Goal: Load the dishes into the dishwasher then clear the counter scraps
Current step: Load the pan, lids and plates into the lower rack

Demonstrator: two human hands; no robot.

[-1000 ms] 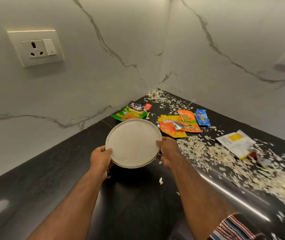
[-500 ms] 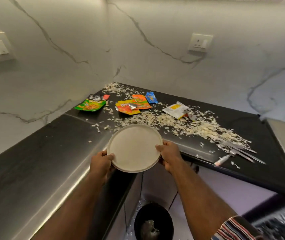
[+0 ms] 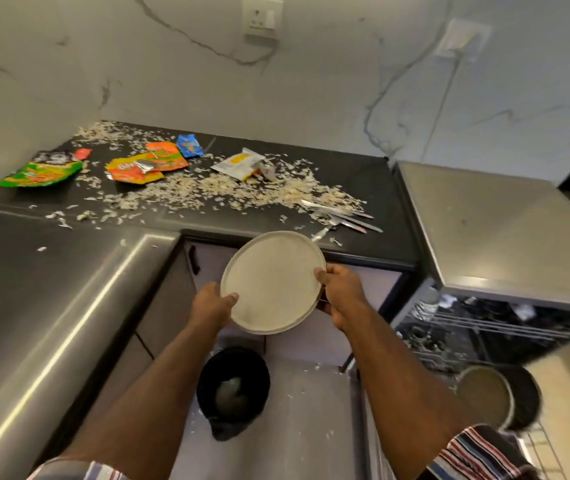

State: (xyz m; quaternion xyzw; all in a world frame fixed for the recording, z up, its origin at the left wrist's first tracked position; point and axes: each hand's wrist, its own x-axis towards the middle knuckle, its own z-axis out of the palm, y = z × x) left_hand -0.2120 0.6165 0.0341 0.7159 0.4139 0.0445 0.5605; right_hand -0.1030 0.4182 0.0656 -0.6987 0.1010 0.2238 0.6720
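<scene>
i grip the plate (image 3: 273, 282) by opposite rims, left hand (image 3: 211, 304) and right hand (image 3: 339, 289); the open dishwasher (image 3: 484, 327) lies lower right, nearer my right hand.

Black L-shaped counter (image 3: 363, 174), beyond the fingers (image 3: 321, 276): pale flake scraps (image 3: 228, 190) spread across it, snack wrappers (image 3: 145, 166) far left, white packet (image 3: 240, 163) straight beyond, cutlery (image 3: 340, 216) just past fingers. Floor (image 3: 311, 410) below: black bin (image 3: 233, 386), few flakes.
</scene>
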